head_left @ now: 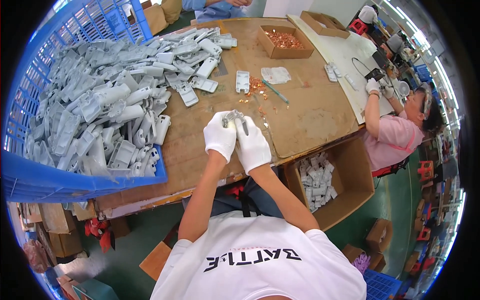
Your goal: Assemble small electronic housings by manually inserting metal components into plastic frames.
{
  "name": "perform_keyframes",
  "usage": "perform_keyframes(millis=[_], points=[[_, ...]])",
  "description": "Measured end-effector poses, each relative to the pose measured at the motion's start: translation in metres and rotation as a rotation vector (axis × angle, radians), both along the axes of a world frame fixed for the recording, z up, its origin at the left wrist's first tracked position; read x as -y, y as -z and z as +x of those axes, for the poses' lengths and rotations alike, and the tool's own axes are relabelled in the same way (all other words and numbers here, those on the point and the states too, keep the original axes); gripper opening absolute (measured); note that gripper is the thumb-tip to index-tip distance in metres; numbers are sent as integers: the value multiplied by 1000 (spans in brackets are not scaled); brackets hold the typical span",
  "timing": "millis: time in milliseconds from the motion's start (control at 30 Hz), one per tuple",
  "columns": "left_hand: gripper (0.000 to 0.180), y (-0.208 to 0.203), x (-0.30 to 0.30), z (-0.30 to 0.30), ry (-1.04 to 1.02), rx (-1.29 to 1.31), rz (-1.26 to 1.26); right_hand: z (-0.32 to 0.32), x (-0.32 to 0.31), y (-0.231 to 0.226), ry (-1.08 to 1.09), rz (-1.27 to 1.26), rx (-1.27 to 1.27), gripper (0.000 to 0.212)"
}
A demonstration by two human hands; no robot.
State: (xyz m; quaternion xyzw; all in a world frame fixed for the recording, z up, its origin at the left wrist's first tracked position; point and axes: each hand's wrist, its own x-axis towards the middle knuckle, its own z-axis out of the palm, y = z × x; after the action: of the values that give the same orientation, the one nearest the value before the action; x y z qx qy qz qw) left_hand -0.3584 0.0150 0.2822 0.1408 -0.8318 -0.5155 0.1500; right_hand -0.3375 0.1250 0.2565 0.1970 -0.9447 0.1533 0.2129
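My left hand (220,134), in a white glove, is closed around a small grey plastic casing (232,117) above the front part of the table. My right hand (253,146), gloved too, is closed on the same casing from the other side. Fingers hide most of it, and its details are too small to read. Beyond my hands a single grey casing (242,81) lies open side up, beside a little heap of copper-coloured metal pieces (256,86). A teal pen-like stick (275,92) lies slanting next to the heap.
At left a blue plastic crate (75,185) overflows with grey casings (120,95). A carton (287,52) of copper pieces stands at the back. Below the table edge at right, another carton (352,187) holds several casings. Co-workers sit at the right (395,132) and far side.
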Motion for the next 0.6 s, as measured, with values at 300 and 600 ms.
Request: perform_keyframes(millis=[300,600], points=[[24,84,34,-1,-19,215,312,-10,7,34,-273,11,153,47],[22,75,25,-4,-43,152,168,-4,4,34,-251,-130,94,50]])
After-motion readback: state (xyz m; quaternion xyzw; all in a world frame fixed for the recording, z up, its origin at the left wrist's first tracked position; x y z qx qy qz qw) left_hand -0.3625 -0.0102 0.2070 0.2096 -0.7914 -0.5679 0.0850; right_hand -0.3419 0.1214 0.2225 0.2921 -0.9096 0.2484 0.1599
